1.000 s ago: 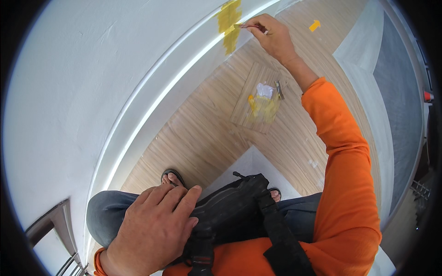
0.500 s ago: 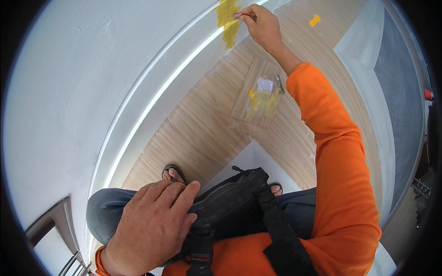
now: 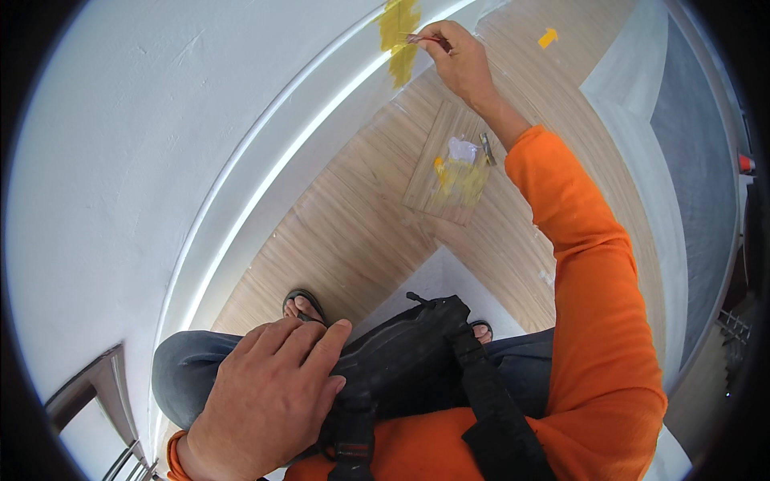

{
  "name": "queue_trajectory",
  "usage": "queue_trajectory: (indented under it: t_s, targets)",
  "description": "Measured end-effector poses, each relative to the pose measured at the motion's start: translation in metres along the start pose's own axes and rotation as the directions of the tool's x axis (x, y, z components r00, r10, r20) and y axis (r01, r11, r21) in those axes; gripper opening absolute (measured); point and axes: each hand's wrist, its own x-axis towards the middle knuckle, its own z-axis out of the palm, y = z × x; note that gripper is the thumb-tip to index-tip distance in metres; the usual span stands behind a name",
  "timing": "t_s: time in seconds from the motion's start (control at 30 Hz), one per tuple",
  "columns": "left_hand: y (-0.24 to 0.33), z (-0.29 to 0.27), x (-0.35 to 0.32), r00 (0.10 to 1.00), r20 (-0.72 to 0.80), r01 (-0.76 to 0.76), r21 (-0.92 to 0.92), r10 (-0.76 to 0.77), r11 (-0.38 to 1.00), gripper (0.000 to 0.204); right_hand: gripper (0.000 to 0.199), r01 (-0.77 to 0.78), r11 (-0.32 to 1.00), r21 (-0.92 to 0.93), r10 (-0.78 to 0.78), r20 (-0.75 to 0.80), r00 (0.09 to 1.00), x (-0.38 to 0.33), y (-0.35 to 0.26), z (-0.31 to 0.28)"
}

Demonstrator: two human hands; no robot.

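Note:
At the top of the view my right hand (image 3: pixel 465 66) pinches a slim paintbrush (image 3: pixel 414 38) with a reddish handle. Its bristle end is over a yellow painted patch (image 3: pixel 395 24) on the white wall moulding; whether it touches is too small to tell. Below that hand, a wood-patterned board (image 3: pixel 425 191) lies on the floor, bearing a white blob of paint (image 3: pixel 462 149) and yellow smears (image 3: pixel 457 183). On the board's right edge rests a small narrow tool (image 3: pixel 488 150) of unclear kind. My left hand (image 3: pixel 273 385) lies over my bent left knee, empty, fingers stretched out.
A white wall (image 3: pixel 120 160) with stepped moulding (image 3: pixel 265 152) curves along the left. Wood-look floor (image 3: pixel 321 240) spreads under my sandalled feet. A yellow arrow marker (image 3: pixel 548 38) is on the floor, upper right. A black bag (image 3: pixel 409 345) sits across my lap.
My right hand and the brush have shifted slightly down, with more of the brush showing at the fingertips. The left hand stays on the knee.

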Motion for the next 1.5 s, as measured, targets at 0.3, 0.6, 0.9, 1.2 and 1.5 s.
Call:
queue_trajectory:
  t_s: [0.3, 0.6, 0.9, 1.2, 1.5]
  targets:
    - [0.001, 0.000, -0.002, 1.000, -0.002, 0.025, 0.006, -0.025, 1.000, 0.059, 0.011, 0.284, 0.921, -0.266, -0.299, -0.017, 0.954, -0.003, 0.007, -0.027]
    - [0.007, 0.000, -0.004, 1.000, -0.015, 0.015, 0.022, -0.014, 1.000, 0.060, 0.007, 0.463, 0.851, -0.246, -0.425, 0.191, 0.884, -0.056, 0.007, -0.012]
    - [-0.002, 0.004, -0.004, 0.996, 0.004, -0.093, 0.030, 0.093, 0.995, 0.061, 0.007, -0.490, 0.863, 0.120, 0.475, -0.518, 0.711, -0.033, -0.007, 0.074]
    - [0.003, -0.003, -0.009, 0.995, -0.001, -0.096, 0.032, 0.096, 0.995, 0.064, 0.003, -0.366, 0.928, 0.072, 0.360, -0.428, 0.829, -0.069, -0.042, 0.054]
    - [-0.008, -0.003, -0.015, 0.996, -0.032, -0.078, 0.029, 0.079, 0.996, 0.064, 0.005, -0.036, 0.993, -0.112, 0.007, -0.248, 0.969, -0.062, -0.056, 0.036]
